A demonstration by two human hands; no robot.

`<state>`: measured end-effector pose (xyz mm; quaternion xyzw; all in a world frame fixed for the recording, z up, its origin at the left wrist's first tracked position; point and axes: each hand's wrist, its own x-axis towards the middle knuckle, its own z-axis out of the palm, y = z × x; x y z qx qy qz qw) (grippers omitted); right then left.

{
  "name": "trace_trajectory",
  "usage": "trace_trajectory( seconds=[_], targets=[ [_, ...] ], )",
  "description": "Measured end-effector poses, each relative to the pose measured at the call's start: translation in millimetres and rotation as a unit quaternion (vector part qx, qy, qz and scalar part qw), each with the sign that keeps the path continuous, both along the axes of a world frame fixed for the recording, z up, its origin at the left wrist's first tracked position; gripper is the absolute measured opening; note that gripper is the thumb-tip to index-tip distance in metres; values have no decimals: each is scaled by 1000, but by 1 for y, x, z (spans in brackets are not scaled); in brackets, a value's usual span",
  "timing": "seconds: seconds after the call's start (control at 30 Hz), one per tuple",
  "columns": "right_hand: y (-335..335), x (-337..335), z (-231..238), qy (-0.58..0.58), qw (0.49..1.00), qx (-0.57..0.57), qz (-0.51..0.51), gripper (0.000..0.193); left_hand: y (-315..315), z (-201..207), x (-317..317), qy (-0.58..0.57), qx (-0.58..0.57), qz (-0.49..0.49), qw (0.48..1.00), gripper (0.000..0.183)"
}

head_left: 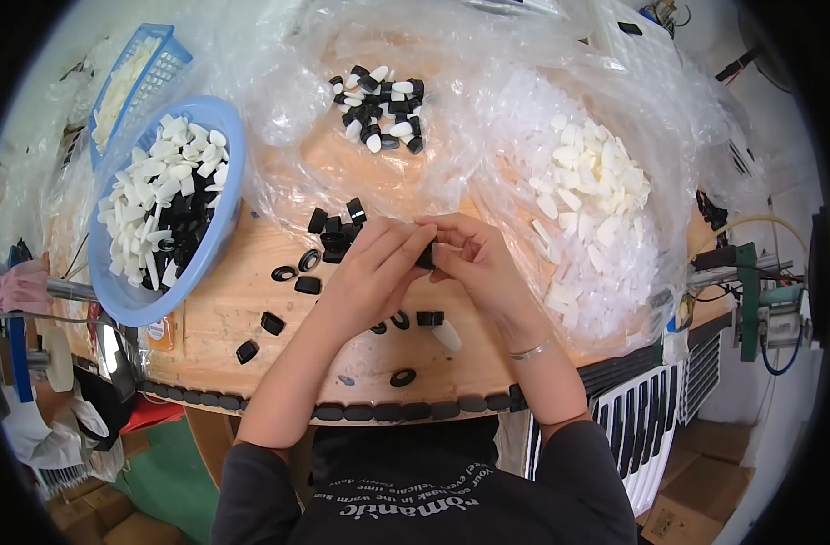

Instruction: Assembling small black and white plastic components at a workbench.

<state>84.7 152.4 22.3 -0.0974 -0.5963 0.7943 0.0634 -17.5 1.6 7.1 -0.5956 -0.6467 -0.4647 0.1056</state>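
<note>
Black piece is held by the left grip and right grip, both narrow

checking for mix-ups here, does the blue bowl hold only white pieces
No, the blue bowl also holds black pieces, lying right beside the white pieces.

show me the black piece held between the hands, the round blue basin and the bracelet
Black piece [426, 257]: head view, on its exposed dark side.
Round blue basin [142, 310]: head view, on the bare wall at its near end.
Bracelet [531, 351]: head view, on its visible band.
</note>
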Motion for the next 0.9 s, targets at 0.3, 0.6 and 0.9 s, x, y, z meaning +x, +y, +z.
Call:
trace_trajectory(
  seconds=[0.3, 0.6, 0.9],
  targets=[
    [-4, 1, -10, 64, 995, 18, -79, 31, -4, 2, 3, -311, 23, 70, 947, 34],
    [-3, 5, -5, 85, 991, 70, -79, 28, -10, -11, -8, -384, 23, 54, 921, 13],
    [36, -19, 26, -144, 940, 291, 102, 35, -7, -7, -23, -293, -58, 134, 945, 11]
  ],
)
